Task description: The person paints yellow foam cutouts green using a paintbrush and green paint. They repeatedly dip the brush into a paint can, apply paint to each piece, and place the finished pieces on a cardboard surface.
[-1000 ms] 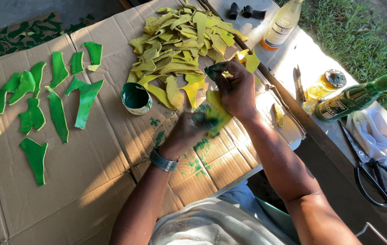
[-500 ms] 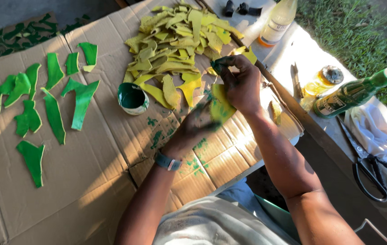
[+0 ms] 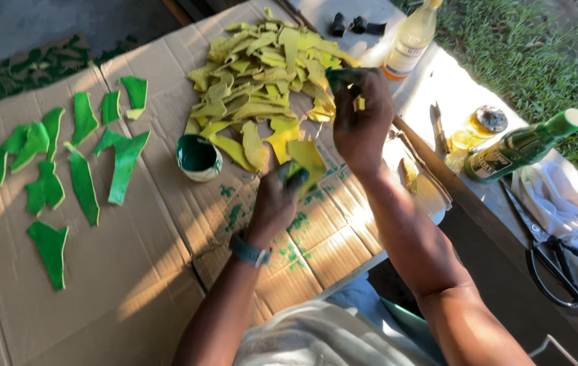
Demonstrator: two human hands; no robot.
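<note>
My left hand (image 3: 274, 203) grips a yellow leaf-shaped piece (image 3: 307, 159) just above the paint-spotted cardboard sheet (image 3: 167, 257); its fingertips are stained green. My right hand (image 3: 362, 118) is raised over the near edge of the pile of yellow pieces (image 3: 262, 74). It pinches a small dark green, paint-soaked thing (image 3: 340, 76), and I cannot tell if this is a sponge or a brush. A small cup of green paint (image 3: 199, 157) stands on the cardboard left of my left hand.
Several green-painted pieces (image 3: 79, 163) lie spread at the left. To the right stand a green glass bottle (image 3: 523, 146), a clear bottle of pale liquid (image 3: 409, 42) and a small jar (image 3: 482, 123), beside black-handled scissors (image 3: 563, 264) and a white cloth (image 3: 560, 203). Grass lies beyond.
My right hand has lifted away from the yellow piece and moved up toward the pile. My left hand still holds the piece, shifted slightly.
</note>
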